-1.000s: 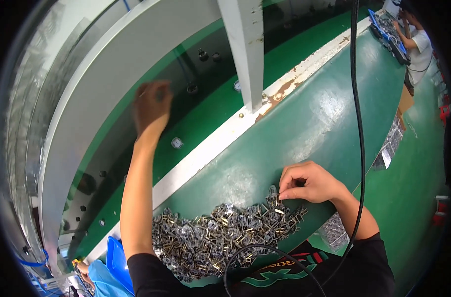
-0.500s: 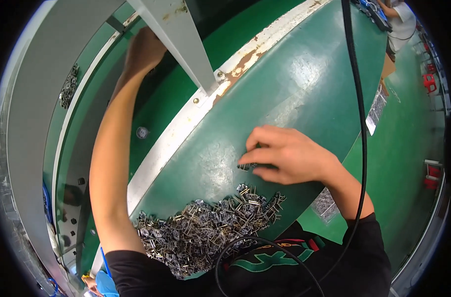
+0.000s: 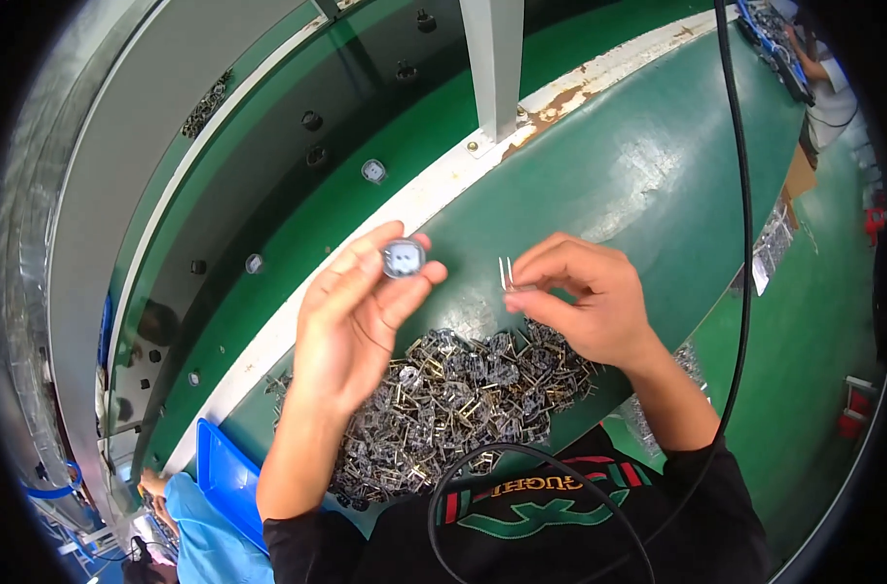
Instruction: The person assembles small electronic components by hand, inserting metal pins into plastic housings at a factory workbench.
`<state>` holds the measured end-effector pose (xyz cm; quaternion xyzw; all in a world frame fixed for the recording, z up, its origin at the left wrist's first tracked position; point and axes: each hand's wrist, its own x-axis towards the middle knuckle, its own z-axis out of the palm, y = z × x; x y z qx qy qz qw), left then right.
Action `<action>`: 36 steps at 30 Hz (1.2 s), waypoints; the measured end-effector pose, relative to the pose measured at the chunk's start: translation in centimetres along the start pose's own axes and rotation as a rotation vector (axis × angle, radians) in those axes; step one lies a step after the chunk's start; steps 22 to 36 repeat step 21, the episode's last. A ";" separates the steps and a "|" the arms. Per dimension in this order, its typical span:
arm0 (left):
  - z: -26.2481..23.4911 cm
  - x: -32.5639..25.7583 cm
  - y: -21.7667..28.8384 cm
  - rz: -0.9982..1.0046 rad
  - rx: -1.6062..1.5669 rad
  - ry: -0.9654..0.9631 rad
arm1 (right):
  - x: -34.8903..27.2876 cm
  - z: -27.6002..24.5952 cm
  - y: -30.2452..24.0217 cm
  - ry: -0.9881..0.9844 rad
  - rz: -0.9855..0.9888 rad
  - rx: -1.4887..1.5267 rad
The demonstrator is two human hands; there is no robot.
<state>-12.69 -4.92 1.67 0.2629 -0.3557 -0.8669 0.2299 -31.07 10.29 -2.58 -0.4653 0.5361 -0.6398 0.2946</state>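
Note:
My left hand point(image 3: 351, 316) is raised over the green bench and pinches a small round grey part point(image 3: 404, 259) with a pale face between thumb and fingers. My right hand point(image 3: 585, 302) is close beside it and holds a small metal clip point(image 3: 507, 273) with two thin prongs pointing up. The two held pieces are a short way apart, not touching. Below both hands lies a heap of several small metal clips point(image 3: 453, 399) on the green bench top point(image 3: 638, 175).
A dark conveyor belt point(image 3: 297, 195) runs behind the bench and carries several small round parts point(image 3: 372, 170). A white post point(image 3: 492, 58) stands at the bench's far edge. A black cable point(image 3: 740, 195) hangs at the right. A blue bin point(image 3: 227, 477) and another person's sleeve point(image 3: 205, 540) are at lower left.
My left hand has come back from the conveyor with a round part. My right hand has lifted off the heap with a metal clip. Both hands now meet above the bench.

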 end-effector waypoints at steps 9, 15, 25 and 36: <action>1.4 -2.0 -1.7 0.015 -0.030 -0.076 | 0.4 2.9 -1.6 0.106 -0.492 -0.472; 1.5 -2.2 -1.9 -0.017 -0.004 -0.074 | 0.5 2.2 -2.5 0.078 -0.236 -0.225; 1.3 -2.6 -2.4 -0.070 0.091 -0.045 | 0.5 3.1 -4.0 0.138 -0.355 -0.512; 1.3 -2.6 -2.4 -0.070 0.091 -0.045 | 0.5 3.1 -4.0 0.138 -0.355 -0.512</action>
